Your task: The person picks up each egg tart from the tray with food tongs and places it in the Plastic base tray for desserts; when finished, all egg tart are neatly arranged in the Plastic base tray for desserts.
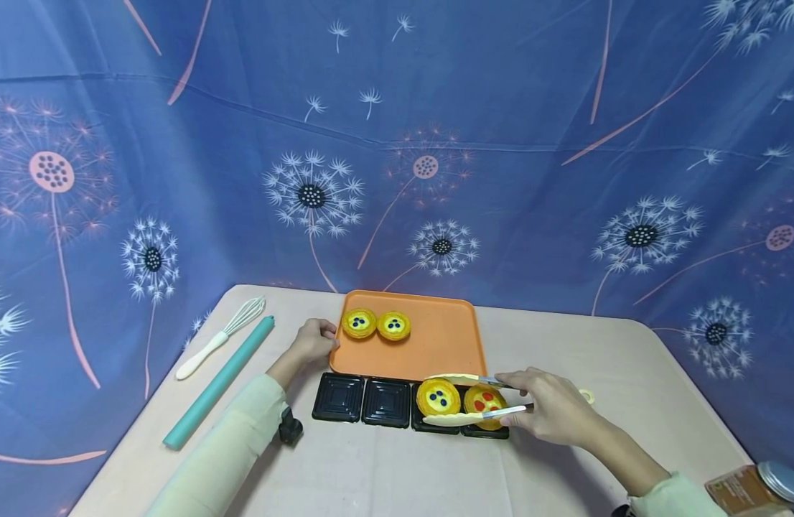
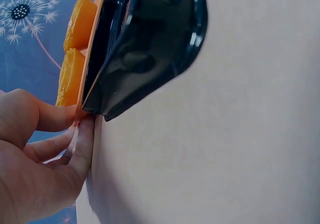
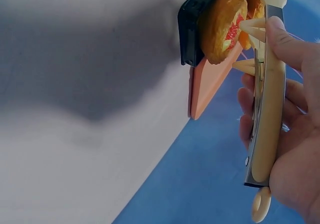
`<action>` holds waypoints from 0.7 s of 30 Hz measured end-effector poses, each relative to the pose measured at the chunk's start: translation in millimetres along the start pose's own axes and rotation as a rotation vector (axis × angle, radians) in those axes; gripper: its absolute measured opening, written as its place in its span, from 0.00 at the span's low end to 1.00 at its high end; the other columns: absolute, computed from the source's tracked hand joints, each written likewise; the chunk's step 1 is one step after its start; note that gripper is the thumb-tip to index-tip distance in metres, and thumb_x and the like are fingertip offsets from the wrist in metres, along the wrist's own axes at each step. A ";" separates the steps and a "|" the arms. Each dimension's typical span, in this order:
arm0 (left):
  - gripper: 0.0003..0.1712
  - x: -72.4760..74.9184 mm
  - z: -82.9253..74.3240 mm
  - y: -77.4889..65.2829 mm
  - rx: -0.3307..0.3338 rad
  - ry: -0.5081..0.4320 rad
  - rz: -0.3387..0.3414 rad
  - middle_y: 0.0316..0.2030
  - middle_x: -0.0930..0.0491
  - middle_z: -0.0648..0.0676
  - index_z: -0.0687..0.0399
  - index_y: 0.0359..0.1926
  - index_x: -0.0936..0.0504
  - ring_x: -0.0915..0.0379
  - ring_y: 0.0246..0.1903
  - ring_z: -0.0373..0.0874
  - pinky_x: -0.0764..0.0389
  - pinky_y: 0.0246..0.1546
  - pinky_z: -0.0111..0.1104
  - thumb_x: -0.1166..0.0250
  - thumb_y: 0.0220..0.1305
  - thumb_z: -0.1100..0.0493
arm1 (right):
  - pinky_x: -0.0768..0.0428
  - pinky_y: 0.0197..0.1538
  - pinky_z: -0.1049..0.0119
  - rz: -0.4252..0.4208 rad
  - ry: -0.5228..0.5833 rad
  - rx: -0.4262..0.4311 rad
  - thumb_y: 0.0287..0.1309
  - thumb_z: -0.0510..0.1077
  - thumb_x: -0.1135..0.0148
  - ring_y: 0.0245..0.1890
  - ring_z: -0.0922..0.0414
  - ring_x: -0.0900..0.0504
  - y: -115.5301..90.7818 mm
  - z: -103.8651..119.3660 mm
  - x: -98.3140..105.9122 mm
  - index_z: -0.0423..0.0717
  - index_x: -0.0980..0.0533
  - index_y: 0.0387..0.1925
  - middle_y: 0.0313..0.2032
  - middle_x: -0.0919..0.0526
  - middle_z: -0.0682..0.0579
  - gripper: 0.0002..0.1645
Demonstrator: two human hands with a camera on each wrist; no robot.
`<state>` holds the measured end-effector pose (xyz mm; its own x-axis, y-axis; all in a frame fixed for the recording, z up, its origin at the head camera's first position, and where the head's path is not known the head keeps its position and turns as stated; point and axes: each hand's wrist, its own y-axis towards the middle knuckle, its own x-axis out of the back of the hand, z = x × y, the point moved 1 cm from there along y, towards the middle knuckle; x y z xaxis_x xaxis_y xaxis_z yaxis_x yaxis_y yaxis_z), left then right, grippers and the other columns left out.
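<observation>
My left hand (image 1: 316, 341) pinches the left edge of the orange tray (image 1: 442, 334) between thumb and fingers. On that tray sit two egg tarts (image 1: 359, 324) with blue dots on top. My right hand (image 1: 552, 406) holds cream-coloured tongs (image 1: 454, 419), whose arms lie on either side of a blue-dotted egg tart (image 1: 438, 395) at the third black plastic box from the left. Whether the tongs squeeze it, I cannot tell. Beside it a red-topped egg tart (image 3: 220, 31) sits in the rightmost black box (image 3: 190, 39), partly behind the tongs in the head view.
Two black boxes (image 1: 338, 397) at the left of the row hold nothing. A white whisk (image 1: 209, 353) and a teal rolling pin (image 1: 219, 384) lie on the left of the table. At the front right corner is a jar (image 1: 749, 490) with a silver lid.
</observation>
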<state>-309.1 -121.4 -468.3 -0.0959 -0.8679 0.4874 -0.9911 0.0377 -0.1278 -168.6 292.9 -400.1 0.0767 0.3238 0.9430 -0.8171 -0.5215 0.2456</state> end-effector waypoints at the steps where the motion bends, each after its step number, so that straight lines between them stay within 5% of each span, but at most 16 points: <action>1: 0.13 -0.1 0.2 0.2 0.002 -0.003 0.000 0.32 0.24 0.58 0.70 0.46 0.22 0.28 0.32 0.47 0.25 0.29 0.31 0.36 0.59 0.71 | 0.27 0.30 0.67 0.004 0.000 -0.004 0.41 0.55 0.19 0.32 0.62 0.21 -0.1 -0.4 -0.5 0.44 0.18 0.53 0.47 0.14 0.55 0.37; 21: 0.14 -0.4 1.4 1.6 0.009 0.007 0.005 0.34 0.23 0.59 0.70 0.48 0.22 0.27 0.33 0.48 0.24 0.29 0.32 0.37 0.60 0.71 | 0.28 0.29 0.67 0.009 0.000 -0.004 0.40 0.54 0.19 0.31 0.63 0.22 1.4 -0.8 -3.7 0.43 0.18 0.53 0.48 0.15 0.52 0.37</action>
<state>-310.5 -121.7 -469.9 -0.1016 -0.8641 0.4929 -0.9897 0.0376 -0.1380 -170.5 291.6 -403.5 0.0693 0.3191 0.9452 -0.8199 -0.5215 0.2362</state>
